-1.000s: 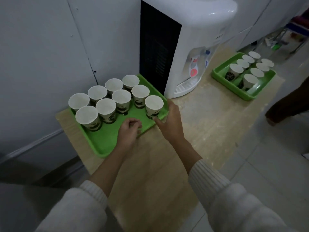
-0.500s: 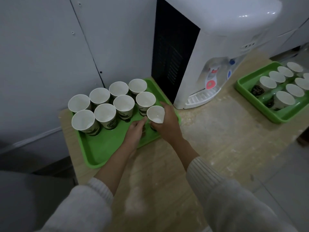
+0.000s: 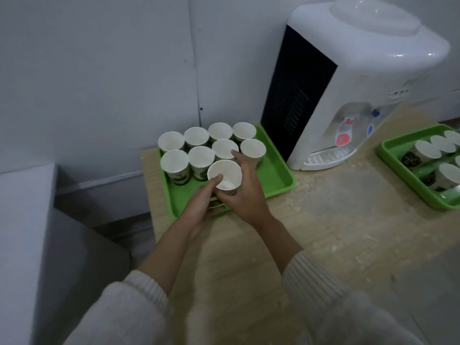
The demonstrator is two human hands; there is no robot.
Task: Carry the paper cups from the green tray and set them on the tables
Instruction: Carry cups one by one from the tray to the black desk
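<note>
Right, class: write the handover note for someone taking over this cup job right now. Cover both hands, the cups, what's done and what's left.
Right hand: grips one cup, held over the near part of the green tray.
Left hand: holds the same cup, thumb at its rim.
Eight cups stand on that tray. A second tray, right of the water dispenser, holds more.
Done: one cup picked up.
Left: carry it off and set it down, then do the same with the rest.
</note>
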